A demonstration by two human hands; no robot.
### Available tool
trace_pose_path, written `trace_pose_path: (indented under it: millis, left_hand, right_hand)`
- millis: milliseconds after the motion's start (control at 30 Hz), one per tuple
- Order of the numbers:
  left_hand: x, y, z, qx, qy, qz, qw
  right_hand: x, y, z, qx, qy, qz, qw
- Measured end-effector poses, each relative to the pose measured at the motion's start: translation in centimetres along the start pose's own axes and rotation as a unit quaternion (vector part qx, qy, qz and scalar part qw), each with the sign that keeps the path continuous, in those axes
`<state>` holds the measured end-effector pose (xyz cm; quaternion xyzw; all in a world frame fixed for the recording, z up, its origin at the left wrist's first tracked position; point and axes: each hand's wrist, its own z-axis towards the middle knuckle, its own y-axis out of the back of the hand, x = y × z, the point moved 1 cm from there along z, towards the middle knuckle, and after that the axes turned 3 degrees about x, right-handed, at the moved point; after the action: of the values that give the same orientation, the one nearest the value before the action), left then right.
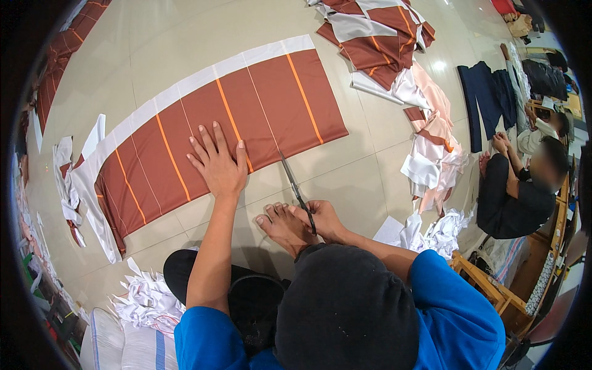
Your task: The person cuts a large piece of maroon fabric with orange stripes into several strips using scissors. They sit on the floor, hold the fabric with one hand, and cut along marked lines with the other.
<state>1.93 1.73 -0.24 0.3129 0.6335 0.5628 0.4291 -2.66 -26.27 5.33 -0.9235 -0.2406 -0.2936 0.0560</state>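
Note:
A long piece of brown fabric (280, 105) with orange and thin white stripes and a white border lies spread on the tiled floor. My left hand (219, 161) rests flat on it, fingers spread, left of the middle. My right hand (322, 220) is closed round the handles of a pair of scissors (291, 177), just beside my bare foot (282, 227). The scissor tips touch the fabric's near edge at a thin white line. Whether the blades are parted is too fine to tell. At the left end the fabric bunches and folds over.
Brown and white fabric (385, 37) is heaped at the far right, with peach and white pieces (435, 148) trailing nearer. White scraps (148, 299) and a stuffed white sack (142, 345) lie at near left. Another person (521, 197) sits at right beside dark trousers (487, 98).

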Motion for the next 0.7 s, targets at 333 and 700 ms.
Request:
trace_pose_path:
  millis: [333, 700]
  left_hand:
    - [0.0, 0.0, 0.0, -0.001, -0.002, -0.003, 1.0]
    - [-0.1, -0.1, 0.1, 0.004, -0.001, 0.0, 1.0]
  right_hand:
    - [1.4, -0.5, 1.1, 0.011, -0.005, 0.035, 0.999]
    - [0.2, -0.3, 1.8, 0.006, 0.025, 0.032, 0.999]
